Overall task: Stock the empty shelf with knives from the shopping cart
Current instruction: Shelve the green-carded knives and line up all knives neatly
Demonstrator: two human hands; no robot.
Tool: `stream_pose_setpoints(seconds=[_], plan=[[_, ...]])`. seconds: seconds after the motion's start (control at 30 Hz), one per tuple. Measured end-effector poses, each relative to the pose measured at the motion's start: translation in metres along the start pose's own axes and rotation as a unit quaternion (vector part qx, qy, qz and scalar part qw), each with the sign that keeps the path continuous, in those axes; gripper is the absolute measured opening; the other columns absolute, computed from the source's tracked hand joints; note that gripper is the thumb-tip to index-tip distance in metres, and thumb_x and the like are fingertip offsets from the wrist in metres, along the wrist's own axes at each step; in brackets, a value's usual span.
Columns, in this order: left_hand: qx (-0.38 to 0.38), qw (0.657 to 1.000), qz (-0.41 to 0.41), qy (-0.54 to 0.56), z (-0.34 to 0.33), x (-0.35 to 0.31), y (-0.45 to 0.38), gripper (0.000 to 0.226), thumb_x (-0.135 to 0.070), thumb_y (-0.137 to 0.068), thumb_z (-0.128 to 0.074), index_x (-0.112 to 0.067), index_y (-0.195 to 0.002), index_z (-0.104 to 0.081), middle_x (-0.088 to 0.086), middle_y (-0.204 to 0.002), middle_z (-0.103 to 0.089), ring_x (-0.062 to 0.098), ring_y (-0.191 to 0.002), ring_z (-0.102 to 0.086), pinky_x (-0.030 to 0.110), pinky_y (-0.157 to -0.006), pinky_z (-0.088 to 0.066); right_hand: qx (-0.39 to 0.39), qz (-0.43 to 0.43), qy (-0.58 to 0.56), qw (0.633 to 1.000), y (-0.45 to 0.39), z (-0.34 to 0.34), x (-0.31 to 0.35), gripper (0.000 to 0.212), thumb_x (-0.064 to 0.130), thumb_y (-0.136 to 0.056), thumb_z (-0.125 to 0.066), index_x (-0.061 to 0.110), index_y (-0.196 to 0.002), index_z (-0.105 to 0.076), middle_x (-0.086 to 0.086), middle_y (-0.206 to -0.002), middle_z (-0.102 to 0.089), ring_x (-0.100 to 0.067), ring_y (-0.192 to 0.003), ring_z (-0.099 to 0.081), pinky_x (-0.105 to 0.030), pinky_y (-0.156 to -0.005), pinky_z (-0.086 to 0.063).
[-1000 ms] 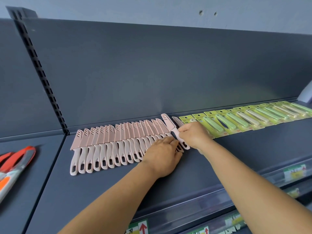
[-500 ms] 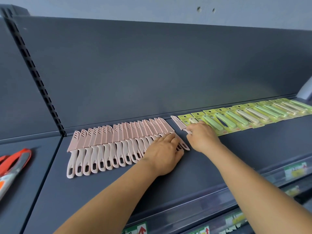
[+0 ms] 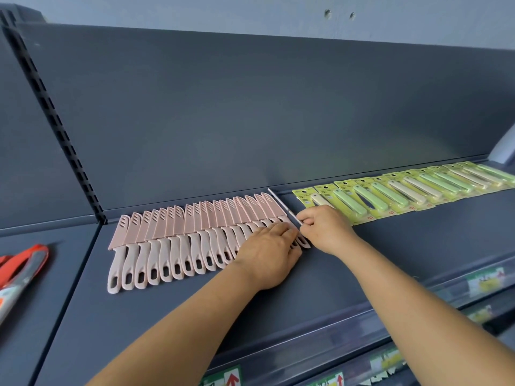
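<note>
Left hand [image 3: 269, 253] lies flat on the pink knives [image 3: 178, 240]; right hand [image 3: 324, 228] pinches one knife [image 3: 284, 206] on edge. Bare shelf [image 3: 362, 263] runs to the front edge.

Sheathed knives [image 3: 172, 238] lie left of carded knives [image 3: 404, 190] on shelf [image 3: 362, 268]

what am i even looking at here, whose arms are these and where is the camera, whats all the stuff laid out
There is no machine here: a person is stocking a shop shelf with bare hands, and the single camera sits on their head, looking forward and down, so the arms reach in from below. On the dark grey shelf lies a row of pink sheathed knives, overlapping side by side. To the right runs a row of green carded packs, apparently folding knives. The left hand rests flat on the row's right end, steadying it. The right hand pinches one more pink knife, turned on edge, beside the last in the row. At far left lie orange-handled tools, partly cut off.
</note>
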State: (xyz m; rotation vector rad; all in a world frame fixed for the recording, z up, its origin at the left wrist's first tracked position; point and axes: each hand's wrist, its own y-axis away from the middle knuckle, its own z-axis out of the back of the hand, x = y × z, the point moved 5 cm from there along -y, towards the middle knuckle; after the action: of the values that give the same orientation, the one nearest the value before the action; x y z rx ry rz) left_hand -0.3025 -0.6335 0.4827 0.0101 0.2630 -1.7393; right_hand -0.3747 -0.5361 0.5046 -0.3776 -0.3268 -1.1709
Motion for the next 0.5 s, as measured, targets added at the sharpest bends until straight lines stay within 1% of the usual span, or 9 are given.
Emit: stream_pose_setpoints(seconds=[0.03,0.07,0.17,0.23,0.3,0.4,0.5], plan=[[0.0,1.0,0.001,0.0,-0.0006,0.0002,-0.0003,0.046,-0.037,-0.1,-0.035,-0.016,-0.141,-0.038,-0.001,-0.148,-0.036,0.02,-0.134,-0.035,0.029,-0.11,-0.022,-0.004,0.0,-0.012,1.0,0.0011,0.0007,0.0006,0.023,0.007,-0.082,-0.052,0.001,-0.097,-0.068,-0.017,-0.096,-0.068,-0.033,-0.095,-0.06,-0.039,-0.08,-0.053],[0.0,1.0,0.001,-0.001,-0.0009,0.0004,-0.0005,0.046,-0.037,-0.1,-0.035,-0.016,-0.141,-0.039,-0.001,-0.148,-0.036,0.02,-0.133,-0.035,0.029,-0.11,-0.022,-0.005,-0.001,-0.018,1.0,0.002,0.0009,0.0011,0.025,0.007,-0.083,-0.053,0.0,-0.102,-0.067,-0.017,-0.102,-0.068,-0.033,-0.1,-0.06,-0.041,-0.083,-0.052],[-0.001,1.0,0.002,-0.003,-0.0007,0.0005,-0.0004,0.046,-0.037,-0.1,-0.035,-0.015,-0.14,-0.039,-0.001,-0.148,-0.037,0.02,-0.133,-0.036,0.028,-0.11,-0.022,0.0,0.012,-0.026,1.0,0.0023,-0.0008,0.0034,0.024,0.008,-0.086,-0.052,0.002,-0.103,-0.068,-0.016,-0.101,-0.068,-0.032,-0.099,-0.06,-0.041,-0.084,-0.051],[-0.002,1.0,0.002,-0.003,0.0002,0.0004,-0.0003,0.046,-0.037,-0.1,-0.035,-0.015,-0.141,-0.039,-0.001,-0.147,-0.037,0.02,-0.132,-0.037,0.028,-0.109,-0.022,0.009,0.022,-0.028,0.999,0.0019,-0.002,0.0044,0.023,0.009,-0.088,-0.051,0.002,-0.1,-0.069,-0.015,-0.094,-0.068,-0.033,-0.091,-0.059,-0.038,-0.079,-0.051],[-0.002,1.0,0.001,0.0,0.0005,-0.0002,0.0003,0.046,-0.036,-0.1,-0.036,-0.015,-0.141,-0.039,-0.001,-0.147,-0.038,0.021,-0.131,-0.038,0.028,-0.109,-0.023,0.022,0.027,-0.029,0.999,0.0027,-0.0026,0.0045,0.023,0.012,-0.091,-0.047,0.003,-0.093,-0.068,-0.012,-0.081,-0.063,-0.031,-0.077,-0.051,-0.033,-0.069,-0.046],[-0.008,1.0,0.0,-0.001,0.0008,-0.0004,0.001,0.045,-0.036,-0.099,-0.037,-0.013,-0.139,-0.042,0.0,-0.144,-0.041,0.021,-0.129,-0.039,0.029,-0.108,-0.025,0.04,0.031,-0.041,0.998,0.0044,-0.0023,0.003,0.022,0.012,-0.092,-0.046,0.004,-0.089,-0.066,-0.012,-0.077,-0.059,-0.029,-0.073,-0.048,-0.033,-0.064,-0.043],[-0.007,1.0,0.005,-0.009,-0.0006,0.0009,0.0006,0.043,-0.035,-0.099,-0.037,-0.013,-0.136,-0.045,0.001,-0.14,-0.044,0.022,-0.126,-0.041,0.029,-0.106,-0.026,0.053,0.036,-0.034,0.997,0.0061,-0.0035,0.0019,0.019,0.013,-0.091,-0.048,0.003,-0.084,-0.063,-0.008,-0.07,-0.048,-0.024,-0.067,-0.039,-0.03,-0.058,-0.034]])
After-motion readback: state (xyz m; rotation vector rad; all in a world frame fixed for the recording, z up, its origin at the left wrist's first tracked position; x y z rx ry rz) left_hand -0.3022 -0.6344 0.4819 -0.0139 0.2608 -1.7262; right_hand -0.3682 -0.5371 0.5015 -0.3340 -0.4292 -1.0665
